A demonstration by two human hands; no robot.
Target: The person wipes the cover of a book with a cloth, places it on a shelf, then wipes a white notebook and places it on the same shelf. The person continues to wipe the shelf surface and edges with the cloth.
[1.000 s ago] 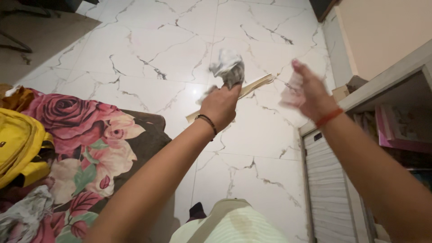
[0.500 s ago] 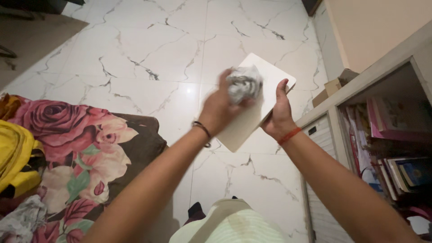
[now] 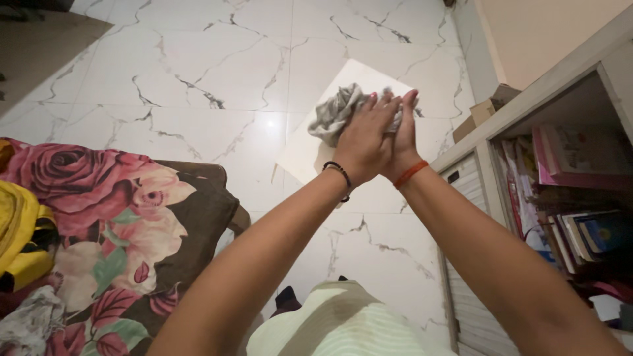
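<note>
Left hand [image 3: 361, 142] lies flat, fingers stretched, pressing a crumpled grey cloth [image 3: 337, 112] against the face of a pale, flat board [image 3: 310, 155]. Black bead band on that wrist. Cloth sits bunched under the fingers, near the board's upper middle, part of it sticking out to the left.

Right hand [image 3: 403, 135], orange band at the wrist, is set edge-on against the board's right side, fingers straight up, steadying it; whether the thumb hooks behind the board I cannot tell. Both arms are stretched out in front, and the board is held up above the white marble floor [image 3: 198, 72], tilted, its lower corner pointing down-left.

Around: a rose-print blanket [image 3: 125, 224] at left with something yellow [image 3: 20, 231] on it; at right a bookshelf [image 3: 573, 184] full of books, and a small cardboard box [image 3: 484, 112] by the wall.

Judgement: the step in hand looks like wiping the board's face with the cloth. The next stroke calls for firm backing from the right hand so the board does not swing, and for even pressure as the cloth sweeps toward the uncovered lower part.
</note>
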